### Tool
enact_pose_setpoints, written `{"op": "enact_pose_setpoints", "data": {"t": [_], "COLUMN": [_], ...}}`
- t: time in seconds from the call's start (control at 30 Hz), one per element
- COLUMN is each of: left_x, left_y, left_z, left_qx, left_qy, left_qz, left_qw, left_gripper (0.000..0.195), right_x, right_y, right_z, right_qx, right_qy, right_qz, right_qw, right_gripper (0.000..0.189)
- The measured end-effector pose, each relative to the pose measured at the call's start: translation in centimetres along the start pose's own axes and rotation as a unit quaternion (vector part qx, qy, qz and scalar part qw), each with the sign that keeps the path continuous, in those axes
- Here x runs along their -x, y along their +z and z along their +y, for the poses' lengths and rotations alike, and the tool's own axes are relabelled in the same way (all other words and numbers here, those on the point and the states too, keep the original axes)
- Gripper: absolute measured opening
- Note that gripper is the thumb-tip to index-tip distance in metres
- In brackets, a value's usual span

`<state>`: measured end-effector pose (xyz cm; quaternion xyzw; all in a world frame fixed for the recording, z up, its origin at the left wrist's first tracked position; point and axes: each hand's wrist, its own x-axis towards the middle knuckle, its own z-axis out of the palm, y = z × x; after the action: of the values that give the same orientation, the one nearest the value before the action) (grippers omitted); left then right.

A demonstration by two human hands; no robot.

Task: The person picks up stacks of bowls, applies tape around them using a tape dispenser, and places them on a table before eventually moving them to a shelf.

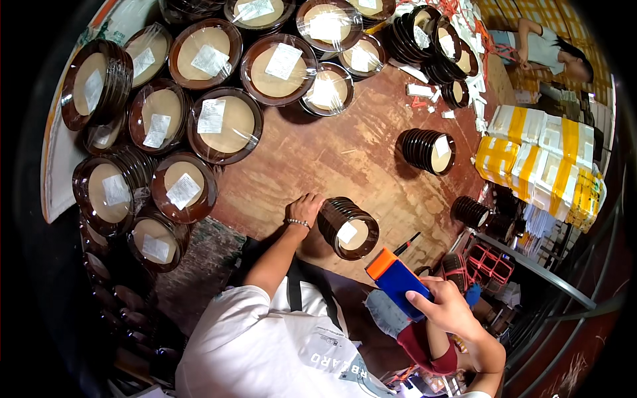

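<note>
My left hand [304, 210], with a beaded bracelet at the wrist, rests at the left side of a stack of dark brown glazed dishes [358, 234]. Its fingertips are partly hidden, so whether they grip the stack is unclear. A white label sits on the pale round centre of the top dish. In my right hand [443, 303] is a blue block-shaped tool [402, 288] with an orange end, held up right of that stack. Beyond it on the wooden tabletop [308, 154], a black-and-red pen-like tool [407, 244] lies near the edge.
Many plastic-wrapped, labelled dish stacks [226, 124] crowd the left and far side. Another stack [430, 151] stands toward the right. Taped white foam boxes [547, 154] are piled beyond the table. One person [542, 54] is at upper right; another person's red sleeve [428, 348] shows below my right hand.
</note>
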<state>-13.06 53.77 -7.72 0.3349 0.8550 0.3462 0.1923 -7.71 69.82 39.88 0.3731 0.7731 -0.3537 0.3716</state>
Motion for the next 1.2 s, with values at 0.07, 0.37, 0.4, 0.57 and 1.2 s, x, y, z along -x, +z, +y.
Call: {"op": "enact_pose_setpoints", "data": {"t": [0.07, 0.37, 0.4, 0.57, 1.2], "left_x": [0.2, 0.1, 0.4, 2.0, 6.9], "left_y": [0.2, -0.1, 0.2, 2.6, -2.0], "left_z": [0.0, 0.6, 0.6, -0.8, 11.6], "left_qx": [-0.014, 0.041, 0.041, 0.388, 0.344], "left_qy": [0.002, -0.093, -0.092, -0.176, -0.228], "left_qz": [0.021, 0.011, 0.012, -0.056, 0.032], "left_qw": [1.000, 0.995, 0.995, 0.903, 0.910], "left_gripper": [0.016, 0.021, 0.021, 0.043, 0.122], "right_x": [-0.2, -0.3, -0.1, 0.2, 0.2], "right_y": [-0.3, -0.5, -0.4, 0.3, 2.2], "right_z": [0.2, 0.5, 0.0, 2.1, 10.4], "right_qx": [0.001, 0.002, -0.010, -0.045, -0.286], "right_qy": [0.000, -0.004, 0.000, -0.001, -0.012], "right_qz": [-0.018, -0.035, -0.016, -0.008, -0.046], "right_qw": [1.000, 0.999, 1.000, 0.999, 0.957], "right_gripper": [0.038, 0.038, 0.040, 0.043, 0.043]}}
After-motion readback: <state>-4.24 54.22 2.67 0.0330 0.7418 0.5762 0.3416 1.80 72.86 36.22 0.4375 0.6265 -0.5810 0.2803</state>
